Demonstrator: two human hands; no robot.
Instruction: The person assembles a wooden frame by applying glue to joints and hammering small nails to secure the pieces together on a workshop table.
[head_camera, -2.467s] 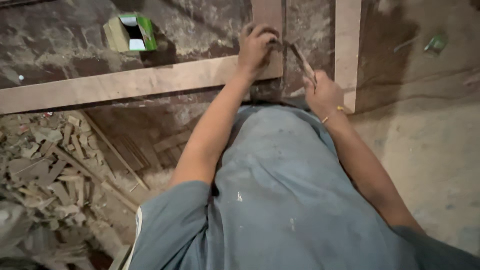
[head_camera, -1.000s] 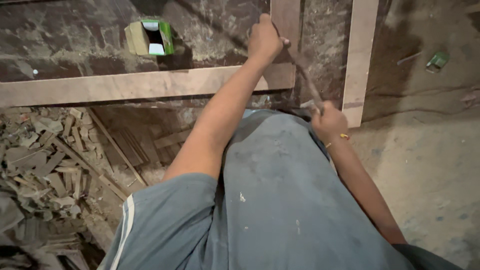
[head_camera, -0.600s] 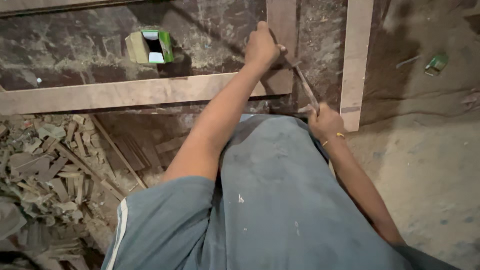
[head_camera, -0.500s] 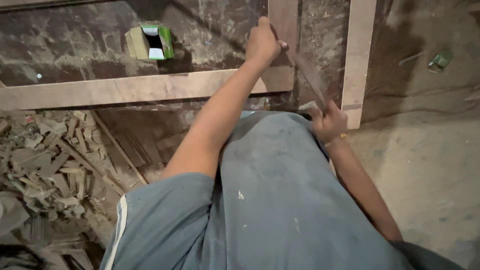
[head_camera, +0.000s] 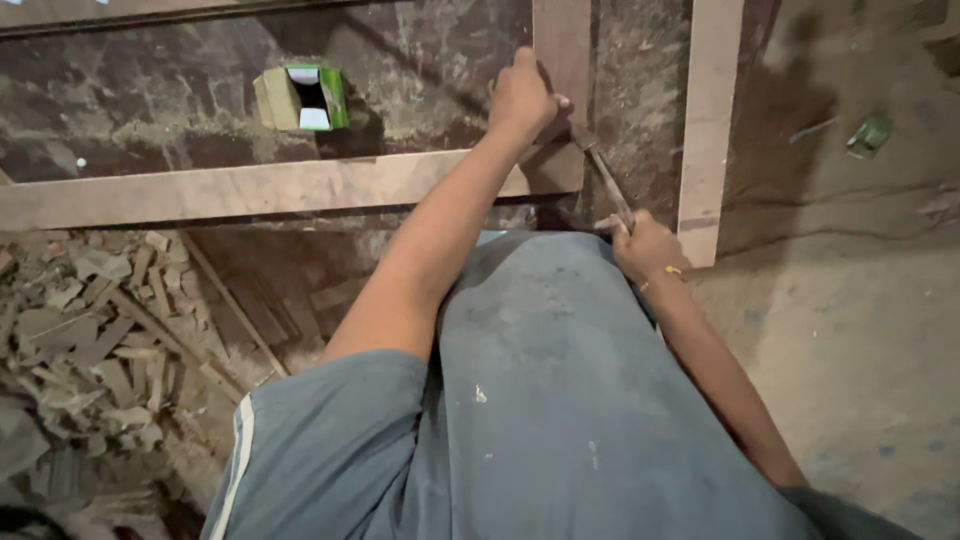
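Head view, looking down past a grey-blue shirt: the left hand (head_camera: 522, 98) sits at the upper centre of the frame, its fingers (head_camera: 560, 101) curled down and pressed onto the joint where the wooden frame (head_camera: 300, 185) meets its upright rail. The right hand (head_camera: 645, 245), just right of centre, has its fingers wrapped tight around the handle of a chisel (head_camera: 605, 178), whose blade slants up toward the left hand and meets the wood just beside it. I count three frame rails: one running across, two running up. One small green and white box (head_camera: 302, 97) lies on the floor at upper left. A heap of wood scraps (head_camera: 95, 340) fills the left edge.
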